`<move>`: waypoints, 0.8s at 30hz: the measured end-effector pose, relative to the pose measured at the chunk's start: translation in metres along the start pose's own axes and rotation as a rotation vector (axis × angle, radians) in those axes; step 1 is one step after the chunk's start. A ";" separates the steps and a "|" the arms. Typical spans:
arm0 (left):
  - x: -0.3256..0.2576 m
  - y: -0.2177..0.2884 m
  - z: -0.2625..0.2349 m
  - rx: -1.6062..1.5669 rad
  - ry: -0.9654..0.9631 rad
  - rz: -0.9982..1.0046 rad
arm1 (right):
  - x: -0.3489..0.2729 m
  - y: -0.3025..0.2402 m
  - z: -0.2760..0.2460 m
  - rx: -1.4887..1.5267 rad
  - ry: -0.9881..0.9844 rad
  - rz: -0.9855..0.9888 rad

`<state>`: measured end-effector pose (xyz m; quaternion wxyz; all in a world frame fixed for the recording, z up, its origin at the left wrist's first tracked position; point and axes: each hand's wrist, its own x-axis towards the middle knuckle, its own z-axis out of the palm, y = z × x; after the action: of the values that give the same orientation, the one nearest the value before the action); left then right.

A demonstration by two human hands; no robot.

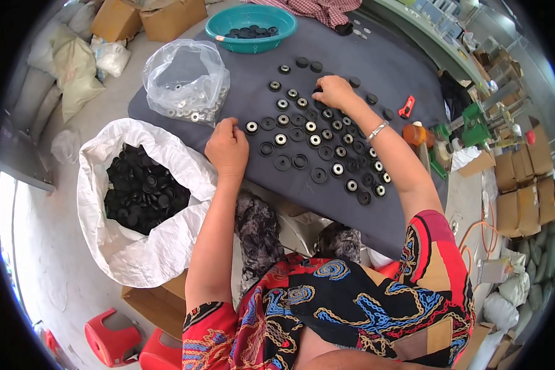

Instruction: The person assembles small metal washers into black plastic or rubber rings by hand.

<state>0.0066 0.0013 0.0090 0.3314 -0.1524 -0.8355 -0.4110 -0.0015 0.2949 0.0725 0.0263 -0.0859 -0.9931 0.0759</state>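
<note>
On the dark grey table (388, 68) lie several black round plastic caps (282, 162), spread out in loose rows. Many hold a shiny metal ring that looks like a bearing (315, 140). My right hand (337, 94) reaches over the far part of the rows, its fingers pinched on a dark round cap, mostly covered by the fingers. At the table's left edge, my left hand (227, 148) is closed with curled fingers; what it holds, if anything, is hidden. Just beyond it stands a clear plastic bag (185, 77) with metal rings at its bottom.
Left of the table, a white woven sack (98, 216) is full of black caps. A teal basin (253, 44) with dark round pieces stands at the far edge. To the right are a red cutter (407, 106) and a green bench machine (475, 126). Red stools (111, 338) stand lower left.
</note>
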 end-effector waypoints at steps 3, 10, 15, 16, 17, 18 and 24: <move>0.003 0.000 -0.005 -0.004 -0.023 0.010 | 0.009 -0.001 -0.005 -0.067 -0.005 -0.062; -0.005 0.004 -0.009 -0.074 -0.012 -0.002 | 0.006 -0.018 0.013 0.385 0.241 -0.080; -0.003 0.003 -0.012 -0.090 -0.023 -0.035 | -0.002 -0.030 0.007 0.214 0.159 -0.047; -0.002 0.000 -0.011 -0.073 0.001 -0.007 | -0.002 -0.029 0.007 0.108 0.115 -0.049; -0.001 0.004 -0.006 -0.073 0.013 0.024 | -0.002 -0.018 0.007 0.009 0.139 -0.084; -0.001 0.004 -0.007 -0.069 -0.013 0.008 | 0.001 -0.015 0.008 -0.074 0.134 -0.119; 0.003 -0.004 -0.002 -0.078 0.021 0.004 | 0.028 -0.018 0.003 -0.172 -0.042 -0.132</move>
<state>0.0032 -0.0024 0.0095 0.3345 -0.1625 -0.8150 -0.4443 -0.0328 0.2815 0.0733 0.0031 -0.0206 -0.9997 -0.0099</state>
